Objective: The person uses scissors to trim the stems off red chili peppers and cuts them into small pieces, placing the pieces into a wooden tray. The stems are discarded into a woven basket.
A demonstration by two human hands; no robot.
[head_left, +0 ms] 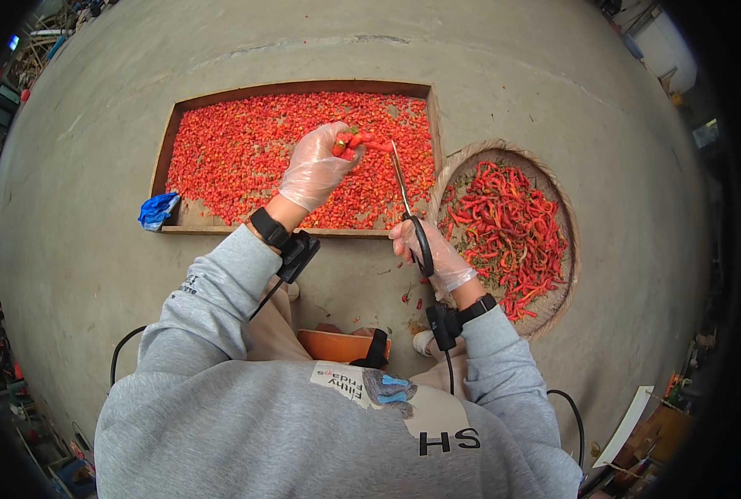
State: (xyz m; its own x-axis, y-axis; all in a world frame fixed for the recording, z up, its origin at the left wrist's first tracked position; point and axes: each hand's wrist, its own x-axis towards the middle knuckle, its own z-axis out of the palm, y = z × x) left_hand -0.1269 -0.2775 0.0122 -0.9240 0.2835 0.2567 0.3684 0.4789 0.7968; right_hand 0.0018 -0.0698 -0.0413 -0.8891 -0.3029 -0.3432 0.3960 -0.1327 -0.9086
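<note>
In a clear plastic glove, my left hand (316,166) is closed round a few red chili peppers (355,143), their tips pointing right. My right hand (435,254), gloved the same way, grips the black handles of a pair of scissors (403,191). The scissor blades reach up to the tips of the held peppers. Both hands are over or beside a shallow wooden tray (304,86) spread with cut red pepper pieces. At my right, a round woven basket (571,274) holds a heap of whole red chili peppers (512,224) with some green stems.
A crumpled blue plastic bag (158,210) lies at the tray's near left corner. Small pepper scraps (406,295) are scattered on the concrete floor (636,166) near my feet. An orange-brown board (337,348) is between my legs. Cables run from my wrist devices (297,256).
</note>
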